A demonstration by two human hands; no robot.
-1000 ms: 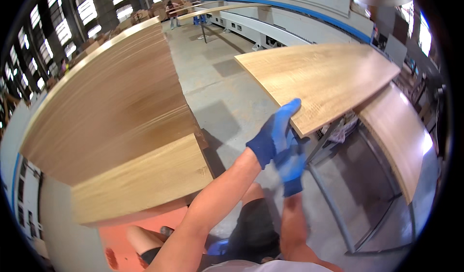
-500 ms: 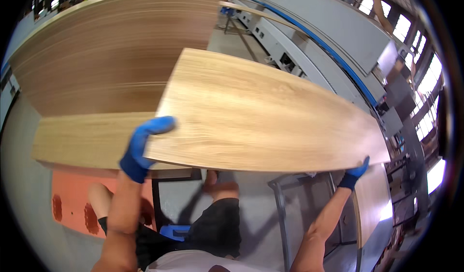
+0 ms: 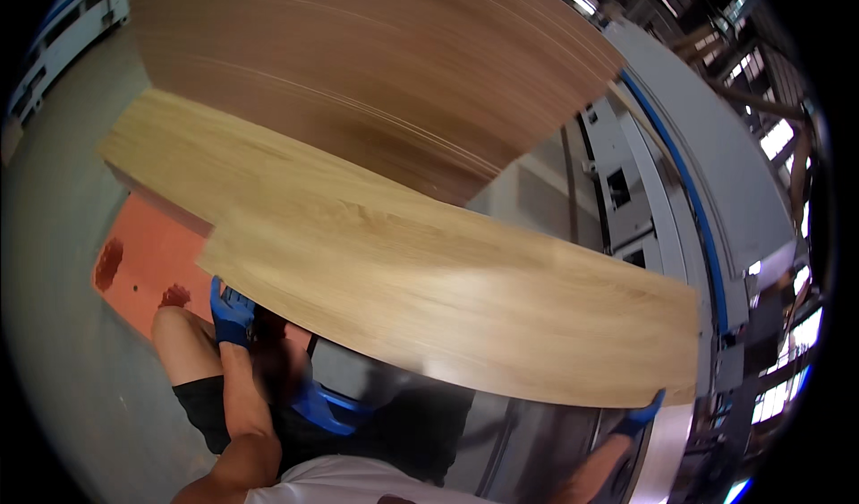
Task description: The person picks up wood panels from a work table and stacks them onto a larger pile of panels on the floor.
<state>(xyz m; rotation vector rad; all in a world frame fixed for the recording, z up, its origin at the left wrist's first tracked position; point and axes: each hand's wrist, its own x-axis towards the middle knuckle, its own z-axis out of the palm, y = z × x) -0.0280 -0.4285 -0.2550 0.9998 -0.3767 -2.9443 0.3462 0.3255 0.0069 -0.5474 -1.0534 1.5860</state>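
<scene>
A long light wood-grain board (image 3: pixel 447 298) lies across in front of me, its left part overlapping another pale wood-grain board (image 3: pixel 170 146). At its near left edge, my left hand (image 3: pixel 233 314), in a blue glove, has its thumb up by the edge and its fingers curled. My right hand (image 3: pixel 641 416), also gloved in blue, holds the near right corner with the thumb along the edge; its other fingers are hidden beneath. Whether the board rests fully on the one below cannot be seen.
Behind the boards rises a tall stack of brown-edged panels (image 3: pixel 358 56). An orange-red platform (image 3: pixel 152 253) with dark red patches is at left. A blue plastic object (image 3: pixel 331 410) sits by my legs. A long grey machine (image 3: pixel 707 137) with a blue strip runs along the right.
The board has come down and nearer, from a raised, tilted position to lying over the lower board. Both hands moved down with it. My view has turned, swinging the stack rightward.
</scene>
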